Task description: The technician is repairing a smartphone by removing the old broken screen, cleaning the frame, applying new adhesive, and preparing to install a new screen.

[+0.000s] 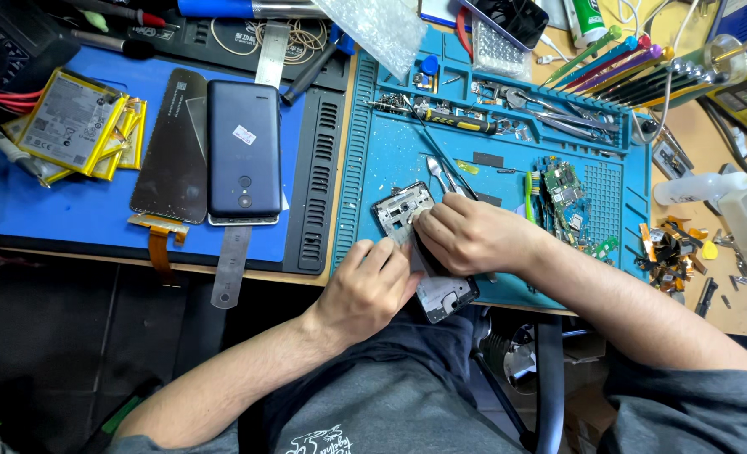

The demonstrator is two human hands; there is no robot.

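Our left hand (373,282) grips the phone frame (424,252) to steady it on the blue mat (390,160), while our right hand (466,235) presses curled fingers on its upper half.

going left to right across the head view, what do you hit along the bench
yellow battery packs → detached dark screen panel → dark blue phone → left hand → opened phone frame → right hand → green circuit board → white squeeze bottle
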